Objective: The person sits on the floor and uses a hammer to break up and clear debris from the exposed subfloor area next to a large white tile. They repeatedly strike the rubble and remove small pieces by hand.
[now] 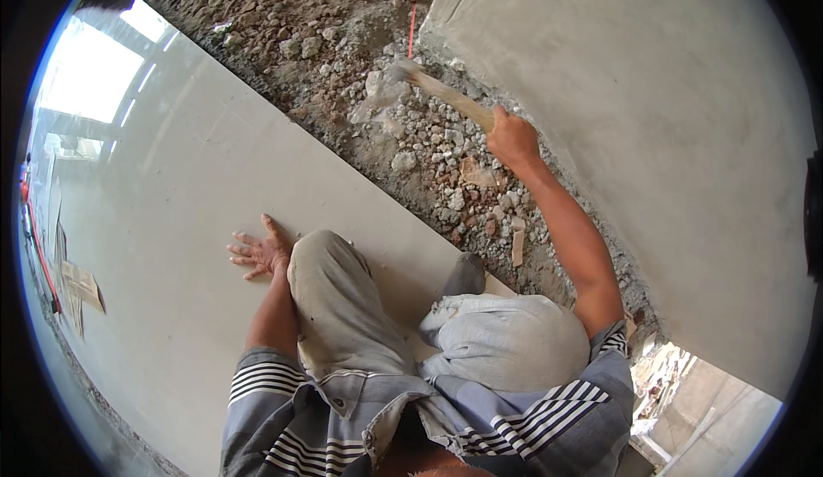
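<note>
My right hand [513, 138] is wrapped round the end of a wooden-handled hammer [454, 98]. The hammer's head, blurred, lies over pale, broken lumps in the rubble [437, 147], close to the foot of the grey wall; whether it touches them I cannot tell. My left hand [261, 252] rests with fingers spread on the glossy, light floor tile [214, 168], beside my left knee. Nothing is in that hand.
A strip of soil and stones runs between the tile's straight edge and the smooth grey wall [651, 117]. A red line [412, 31] stands near the wall's corner. Torn cardboard [82, 286] lies at far left. My knees are bent close to the tile edge.
</note>
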The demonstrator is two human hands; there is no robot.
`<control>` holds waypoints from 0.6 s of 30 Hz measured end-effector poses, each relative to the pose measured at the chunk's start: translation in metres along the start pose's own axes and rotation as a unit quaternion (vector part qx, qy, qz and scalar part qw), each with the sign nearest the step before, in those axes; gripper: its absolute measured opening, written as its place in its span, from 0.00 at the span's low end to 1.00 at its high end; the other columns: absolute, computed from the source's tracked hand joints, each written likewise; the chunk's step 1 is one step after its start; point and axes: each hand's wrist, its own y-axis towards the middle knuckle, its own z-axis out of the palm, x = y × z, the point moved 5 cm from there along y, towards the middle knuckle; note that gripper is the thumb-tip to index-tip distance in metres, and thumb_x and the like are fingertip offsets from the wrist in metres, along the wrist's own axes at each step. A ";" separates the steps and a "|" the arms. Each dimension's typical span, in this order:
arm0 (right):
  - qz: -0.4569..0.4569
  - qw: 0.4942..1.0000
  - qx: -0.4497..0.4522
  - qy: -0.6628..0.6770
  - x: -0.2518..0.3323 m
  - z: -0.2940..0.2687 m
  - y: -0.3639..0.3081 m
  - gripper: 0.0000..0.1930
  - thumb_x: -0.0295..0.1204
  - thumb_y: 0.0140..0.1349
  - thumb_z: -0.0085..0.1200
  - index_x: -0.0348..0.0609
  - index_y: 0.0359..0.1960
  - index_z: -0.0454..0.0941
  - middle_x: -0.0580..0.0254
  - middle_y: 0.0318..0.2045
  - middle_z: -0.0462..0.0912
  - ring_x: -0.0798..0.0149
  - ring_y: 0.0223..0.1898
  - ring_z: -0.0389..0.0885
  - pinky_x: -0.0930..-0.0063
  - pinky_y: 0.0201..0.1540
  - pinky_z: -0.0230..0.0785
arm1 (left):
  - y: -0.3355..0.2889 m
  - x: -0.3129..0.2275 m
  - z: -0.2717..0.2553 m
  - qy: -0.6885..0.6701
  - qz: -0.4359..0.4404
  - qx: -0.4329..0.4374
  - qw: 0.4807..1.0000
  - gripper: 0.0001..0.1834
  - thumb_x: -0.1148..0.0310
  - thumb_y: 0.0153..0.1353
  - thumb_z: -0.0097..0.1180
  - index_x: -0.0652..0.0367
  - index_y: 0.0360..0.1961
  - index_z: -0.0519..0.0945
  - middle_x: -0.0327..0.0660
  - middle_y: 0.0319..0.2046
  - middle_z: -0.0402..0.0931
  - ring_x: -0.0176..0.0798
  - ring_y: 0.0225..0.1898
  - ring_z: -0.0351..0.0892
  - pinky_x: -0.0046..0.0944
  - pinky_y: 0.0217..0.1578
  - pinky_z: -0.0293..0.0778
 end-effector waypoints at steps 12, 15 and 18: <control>0.081 0.988 0.088 -0.097 -0.039 -0.004 0.005 0.12 0.25 0.55 0.54 0.40 0.42 0.75 0.49 0.31 0.84 0.48 0.35 0.85 0.54 0.38 0.78 | -0.001 -0.001 -0.004 -0.013 0.009 0.004 1.000 0.55 0.21 0.54 0.35 0.44 0.75 0.45 0.46 0.76 0.33 0.54 0.76 0.27 0.78 0.63 0.30; 0.047 0.997 0.055 -0.031 -0.011 0.000 -0.006 0.12 0.25 0.54 0.55 0.41 0.41 0.74 0.52 0.31 0.84 0.49 0.34 0.85 0.58 0.35 0.78 | -0.001 -0.001 -0.003 -0.002 0.000 0.012 1.000 0.55 0.21 0.54 0.34 0.44 0.75 0.45 0.46 0.76 0.33 0.53 0.76 0.28 0.78 0.64 0.30; -0.055 0.992 -0.076 0.080 0.017 -0.017 -0.016 0.11 0.25 0.54 0.55 0.42 0.39 0.73 0.55 0.30 0.83 0.51 0.33 0.84 0.62 0.33 0.78 | -0.003 -0.001 -0.004 -0.003 0.001 0.015 1.000 0.55 0.20 0.54 0.34 0.43 0.75 0.45 0.46 0.76 0.33 0.53 0.76 0.28 0.77 0.64 0.30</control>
